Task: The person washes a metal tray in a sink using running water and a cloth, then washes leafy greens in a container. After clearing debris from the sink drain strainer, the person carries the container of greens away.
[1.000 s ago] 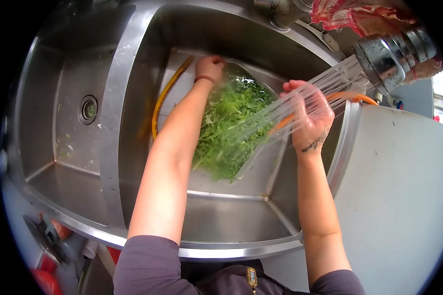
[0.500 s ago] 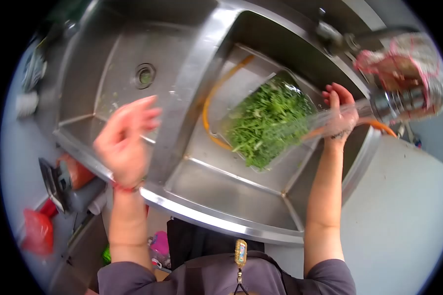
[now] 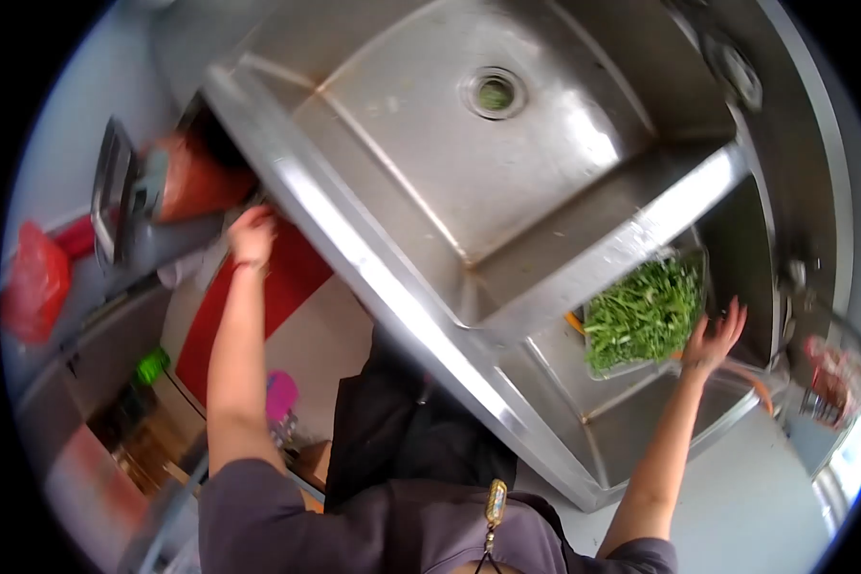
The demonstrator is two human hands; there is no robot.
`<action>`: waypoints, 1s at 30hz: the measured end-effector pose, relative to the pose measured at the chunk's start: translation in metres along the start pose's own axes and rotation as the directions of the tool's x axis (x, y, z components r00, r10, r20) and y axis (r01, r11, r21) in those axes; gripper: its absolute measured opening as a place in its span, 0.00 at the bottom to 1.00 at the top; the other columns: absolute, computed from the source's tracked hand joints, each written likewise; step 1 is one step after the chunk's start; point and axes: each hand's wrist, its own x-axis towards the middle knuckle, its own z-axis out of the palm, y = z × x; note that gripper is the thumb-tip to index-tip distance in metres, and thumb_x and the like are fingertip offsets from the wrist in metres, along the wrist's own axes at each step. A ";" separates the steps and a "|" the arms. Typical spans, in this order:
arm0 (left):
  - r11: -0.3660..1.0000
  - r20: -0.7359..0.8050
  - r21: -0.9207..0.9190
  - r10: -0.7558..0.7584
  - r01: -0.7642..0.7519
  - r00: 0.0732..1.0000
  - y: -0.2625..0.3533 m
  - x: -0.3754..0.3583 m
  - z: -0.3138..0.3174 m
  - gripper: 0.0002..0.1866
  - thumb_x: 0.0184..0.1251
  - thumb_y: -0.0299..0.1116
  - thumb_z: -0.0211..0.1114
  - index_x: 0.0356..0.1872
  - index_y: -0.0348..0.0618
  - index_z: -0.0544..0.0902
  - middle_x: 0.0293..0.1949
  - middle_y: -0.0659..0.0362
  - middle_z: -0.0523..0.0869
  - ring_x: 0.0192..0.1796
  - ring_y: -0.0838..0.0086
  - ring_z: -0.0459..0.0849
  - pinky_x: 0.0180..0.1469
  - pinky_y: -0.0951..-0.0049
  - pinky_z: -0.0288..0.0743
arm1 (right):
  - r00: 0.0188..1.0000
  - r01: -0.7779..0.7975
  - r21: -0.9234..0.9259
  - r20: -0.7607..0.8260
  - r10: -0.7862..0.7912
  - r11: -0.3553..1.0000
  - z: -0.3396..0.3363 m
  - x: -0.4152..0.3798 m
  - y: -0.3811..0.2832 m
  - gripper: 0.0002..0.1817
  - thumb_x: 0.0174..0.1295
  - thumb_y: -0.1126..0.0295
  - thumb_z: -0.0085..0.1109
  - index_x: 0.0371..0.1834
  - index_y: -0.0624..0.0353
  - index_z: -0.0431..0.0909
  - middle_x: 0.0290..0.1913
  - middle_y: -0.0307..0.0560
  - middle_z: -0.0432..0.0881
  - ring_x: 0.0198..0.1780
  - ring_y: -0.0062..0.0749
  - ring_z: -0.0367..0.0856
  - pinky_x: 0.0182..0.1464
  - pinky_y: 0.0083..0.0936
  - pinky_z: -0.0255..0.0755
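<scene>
My read: handling the greens (image 3: 644,316) is the step in hand, with the left side off at something else. Greens sit in what looks like a clear tray (image 3: 624,369) in the right basin, just past the divider (image 3: 631,239). Right hand (image 3: 717,338) is open, fingers spread, at the tray's right side; I can't confirm contact. Left hand (image 3: 252,232) is well apart, outside the sink's near rim (image 3: 373,277), by a red panel (image 3: 292,287); fingers bent, can't tell if it's gripping anything. I'd say a two-handed move on the greens calls for the left to clear rim and divider first. Watch the orange hose (image 3: 761,390) right of the tray; cloth (image 3: 826,383) hangs farther right. Left basin has a drain (image 3: 495,93); red bag (image 3: 34,287) far left, out of the way.
</scene>
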 end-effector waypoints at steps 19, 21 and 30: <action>0.857 0.064 0.023 0.512 -0.514 0.857 0.087 0.056 -0.065 0.16 0.69 0.40 0.56 0.34 0.34 0.80 0.26 0.63 0.79 0.27 0.80 0.71 0.29 0.81 0.65 | 0.726 -0.657 -0.194 0.096 0.681 0.728 -0.046 -0.100 -0.093 0.08 0.58 0.73 0.51 0.37 0.57 0.80 0.31 0.50 0.83 0.35 0.41 0.83 0.37 0.30 0.75; 0.743 0.073 -0.070 0.669 -0.665 0.740 0.154 -0.028 -0.035 0.10 0.69 0.32 0.55 0.40 0.34 0.78 0.30 0.60 0.78 0.30 0.80 0.71 0.30 0.81 0.67 | 0.772 -0.594 -0.433 -0.071 0.632 0.678 -0.042 -0.115 -0.053 0.08 0.58 0.69 0.53 0.36 0.55 0.81 0.26 0.50 0.82 0.32 0.44 0.83 0.35 0.33 0.75; 0.729 0.699 -0.662 0.685 -0.174 0.208 0.246 -0.296 0.159 0.16 0.59 0.13 0.50 0.48 0.36 0.73 0.56 0.49 0.70 0.59 0.63 0.72 0.58 0.64 0.72 | 0.887 -0.447 0.093 -0.080 0.454 0.890 -0.026 -0.101 0.058 0.20 0.51 0.89 0.40 0.42 0.58 0.77 0.47 0.53 0.78 0.49 0.47 0.78 0.50 0.32 0.71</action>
